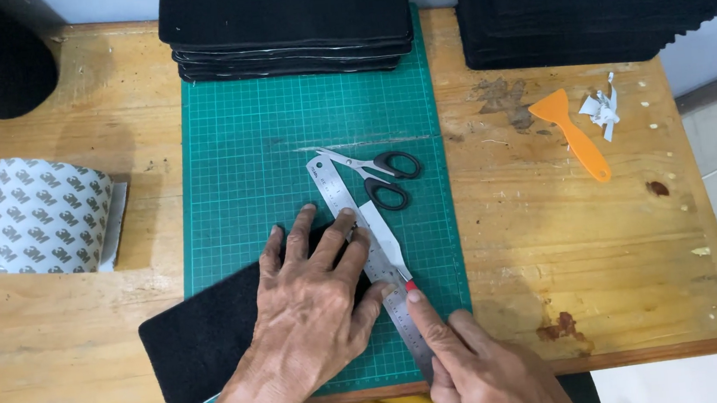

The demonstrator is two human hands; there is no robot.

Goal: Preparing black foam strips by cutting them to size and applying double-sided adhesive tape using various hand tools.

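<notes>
Left hand (311, 296) lies flat, fingers spread, pinning a steel ruler (369, 252) across the black felt sheet (206, 340) near the counter's front edge; right hand (476, 364) pinches a red-tipped knife (410, 285) against the ruler's edge.

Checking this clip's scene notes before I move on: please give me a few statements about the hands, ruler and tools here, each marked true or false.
1. The left hand presses flat on the metal ruler. True.
2. The right hand holds the scissors. False: the scissors lie untouched on the green cutting mat; the right hand's fingers grip a small red-tipped tool against the ruler's edge.
3. The black felt piece lies partly under the left hand. True.
4. The orange scraper rests on the mat. False: it lies on the bare wooden table, right of the mat.
5. The patterned roll sits left of the mat. True.
</notes>
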